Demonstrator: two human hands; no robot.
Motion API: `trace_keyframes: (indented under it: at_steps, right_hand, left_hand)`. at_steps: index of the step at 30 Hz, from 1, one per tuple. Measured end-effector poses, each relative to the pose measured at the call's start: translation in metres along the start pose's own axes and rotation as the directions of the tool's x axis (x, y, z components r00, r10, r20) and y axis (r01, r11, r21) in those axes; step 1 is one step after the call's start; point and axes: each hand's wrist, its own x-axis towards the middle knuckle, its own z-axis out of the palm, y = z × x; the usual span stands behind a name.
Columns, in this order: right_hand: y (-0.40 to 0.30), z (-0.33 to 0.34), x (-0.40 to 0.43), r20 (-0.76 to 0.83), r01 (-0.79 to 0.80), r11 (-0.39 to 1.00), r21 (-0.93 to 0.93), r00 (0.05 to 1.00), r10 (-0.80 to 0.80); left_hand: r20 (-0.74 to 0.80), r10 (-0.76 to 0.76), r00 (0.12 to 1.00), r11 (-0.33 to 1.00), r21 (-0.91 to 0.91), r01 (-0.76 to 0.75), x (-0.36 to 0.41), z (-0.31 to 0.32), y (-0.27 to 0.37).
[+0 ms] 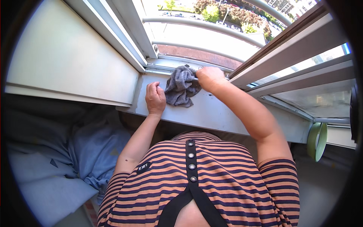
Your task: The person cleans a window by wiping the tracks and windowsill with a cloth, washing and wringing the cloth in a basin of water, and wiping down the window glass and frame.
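A crumpled grey cloth [181, 88] lies on the white windowsill [227, 113], its upper end reaching the sliding-window track [161, 67]. My right hand [211, 77] is at the cloth's upper right edge by the track, fingers curled and pointing down; its fingertips are hidden, so whether it grips the cloth is unclear. To the left of the cloth, my left hand [155, 98] rests over the sill with its fingers curled in. Nothing shows in that hand.
White metal bars [204, 27] cross the window opening. A sliding window frame [283, 51] stands at the right, above a green round object [317, 142] at the sill's end. A white panel [71, 56] and blue bedding [99, 144] are at the left.
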Motion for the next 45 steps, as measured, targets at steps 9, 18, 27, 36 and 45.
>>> trace_keyframes:
  at_steps: [9, 18, 27, 36, 45]
  right_hand:
    - [0.028, 0.009, -0.033, 0.168, -0.058, 0.964, -0.259, 0.98, 0.104]
    - [-0.006, 0.002, -0.02, 0.064, -0.046, 0.984, -0.171, 0.996, 0.057]
    - [-0.03, 0.006, 0.009, -0.115, 0.11, 0.99, 0.083, 0.988, -0.101]
    - [0.034, 0.012, -0.031, 0.032, -0.051, 0.997, -0.052, 0.998, 0.053]
    - [0.044, 0.049, -0.127, -0.501, -0.052, 0.972, 0.229, 0.85, 0.164]
  left_hand:
    - [-0.023, -0.01, 1.0, 1.0, -0.026, 0.009, -0.003, 0.0, 0.002]
    - [0.009, -0.043, 0.999, 0.999, -0.013, 0.043, -0.001, -0.002, 0.004]
    - [-0.032, -0.017, 0.999, 1.0, -0.004, 0.016, -0.001, 0.002, 0.004]
    - [-0.029, -0.014, 0.999, 1.0, -0.022, 0.013, 0.0, 0.0, 0.004]
    - [-0.06, 0.022, 0.998, 0.994, -0.103, -0.028, 0.001, -0.005, 0.017]
